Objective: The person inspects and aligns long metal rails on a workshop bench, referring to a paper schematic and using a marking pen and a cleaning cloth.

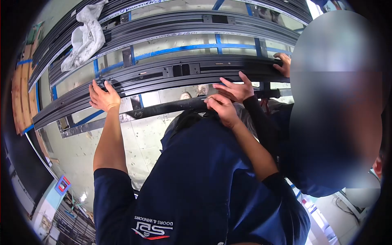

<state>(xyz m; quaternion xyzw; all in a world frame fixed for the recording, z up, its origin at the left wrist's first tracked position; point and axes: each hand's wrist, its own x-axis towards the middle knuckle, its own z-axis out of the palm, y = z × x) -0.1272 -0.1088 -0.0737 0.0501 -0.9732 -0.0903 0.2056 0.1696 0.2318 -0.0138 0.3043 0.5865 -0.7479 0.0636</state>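
A long black grooved metal profile (143, 81) lies across in front of me, with a rectangular cutout and small fittings near its middle. My left hand (105, 96) rests on its near edge at the left, fingers apart and touching the metal. Nearer my body, my right hand (223, 109) is closed in a pinch; a small pale tip shows at the fingers, too small to name. Just beyond it is a co-worker's open hand (237, 87), close to the profile. The co-worker's other hand (283, 64) touches the profile's right end.
More black profiles (163, 29) lie parallel behind on a blue frame (179, 52). A crumpled white cloth (87, 36) drapes over them at the left. A dark bar (163, 109) runs in front of my waist. The co-worker stands close at my right. Wooden boards (23, 92) stand far left.
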